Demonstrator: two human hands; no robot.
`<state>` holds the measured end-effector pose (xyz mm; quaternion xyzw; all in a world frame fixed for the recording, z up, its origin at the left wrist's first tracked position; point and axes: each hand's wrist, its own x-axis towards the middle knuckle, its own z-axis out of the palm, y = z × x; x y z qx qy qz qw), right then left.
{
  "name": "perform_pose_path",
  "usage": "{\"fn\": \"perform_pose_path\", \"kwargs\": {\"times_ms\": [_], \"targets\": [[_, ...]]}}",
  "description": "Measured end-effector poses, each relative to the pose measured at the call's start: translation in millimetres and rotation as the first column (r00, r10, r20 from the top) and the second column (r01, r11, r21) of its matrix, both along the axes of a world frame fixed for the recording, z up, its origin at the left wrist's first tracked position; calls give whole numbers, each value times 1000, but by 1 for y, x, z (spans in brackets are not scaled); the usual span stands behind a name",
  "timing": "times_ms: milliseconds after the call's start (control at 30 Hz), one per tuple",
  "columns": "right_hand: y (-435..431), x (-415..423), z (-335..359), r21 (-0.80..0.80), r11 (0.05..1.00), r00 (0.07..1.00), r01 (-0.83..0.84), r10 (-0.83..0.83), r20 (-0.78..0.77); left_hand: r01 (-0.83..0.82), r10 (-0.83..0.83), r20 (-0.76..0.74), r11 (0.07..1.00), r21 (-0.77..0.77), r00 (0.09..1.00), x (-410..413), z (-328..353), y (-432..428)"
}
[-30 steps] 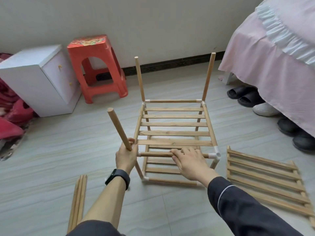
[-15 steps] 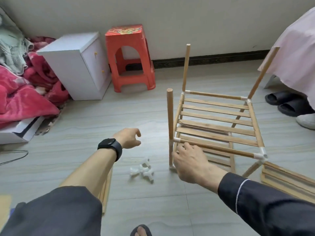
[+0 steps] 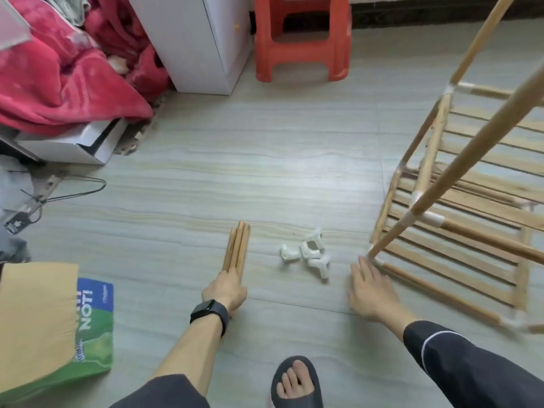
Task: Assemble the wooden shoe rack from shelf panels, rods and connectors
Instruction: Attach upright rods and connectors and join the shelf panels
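Down on the floor (image 3: 265, 172), our left hand (image 3: 225, 290) curls round the near end of a bundle of wooden rods (image 3: 237, 248) lying toward the floor's near edge, with a black watch (image 3: 209, 312) on that wrist. Our right hand (image 3: 371, 287) lies flat, fingers straight and a little blurred, its tips just beside the near lower corner of the half-built shoe rack (image 3: 471, 241) at the right edge. Between the hands lies a small heap of white plastic connectors (image 3: 309, 256).
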<state>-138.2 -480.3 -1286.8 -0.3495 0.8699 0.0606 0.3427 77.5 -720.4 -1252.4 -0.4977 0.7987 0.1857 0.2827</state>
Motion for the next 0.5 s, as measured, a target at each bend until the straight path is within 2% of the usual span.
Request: {"fn": "perform_pose_path", "kwargs": {"times_ms": [133, 233, 333, 400, 500], "targets": [[18, 7, -19, 185, 961, 979, -204, 201, 31, 15, -9, 59, 993, -113, 998, -4, -27, 4], [15, 12, -17, 241, 944, 974, -224, 224, 28, 35, -24, 96, 992, -120, 995, -9, -40, 9], [6, 13, -10, 294, 931, 976, -216, 214, 40, -32, 35, 77, 999, -39, 996, -15, -37, 8], [-7, 10, 4, 313, 928, 980, -200, 191, 61, -64, 65, -15, 997, 45, 998, -18, -28, 4], [-35, 4, 43, 257, 946, 975, -195, 159, 154, -28, 72, -291, 988, 154, 954, -25, -4, 3]]}}
